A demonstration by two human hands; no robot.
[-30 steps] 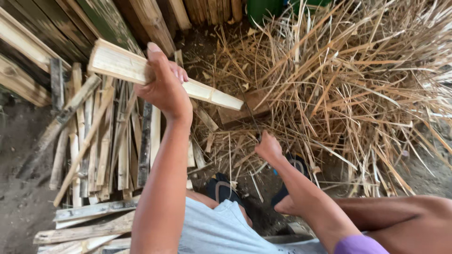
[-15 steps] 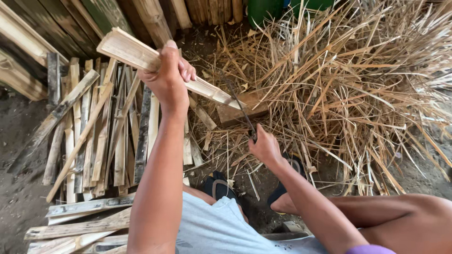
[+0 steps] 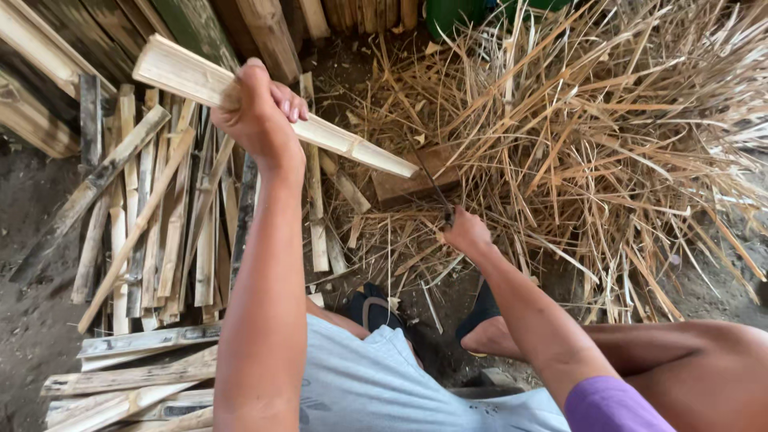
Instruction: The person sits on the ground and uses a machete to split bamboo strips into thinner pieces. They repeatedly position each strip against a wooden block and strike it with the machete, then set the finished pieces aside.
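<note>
Left hand clenched around a split bamboo slat; right hand gripping a thin dark blade.

No packages, labels, signs or screens anywhere in view, only unmarked natural material with no wrapping, printing or display on any visible surface

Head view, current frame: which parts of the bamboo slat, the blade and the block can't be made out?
- Bamboo slat: its middle is wrapped by the left hand.
- Thin dark blade: the handle is buried in the right hand, and its edge is too thin to read.
- Wooden block: part lies under the slat's tip and the straw pile.
- Green container: cut off by the top edge.
</note>
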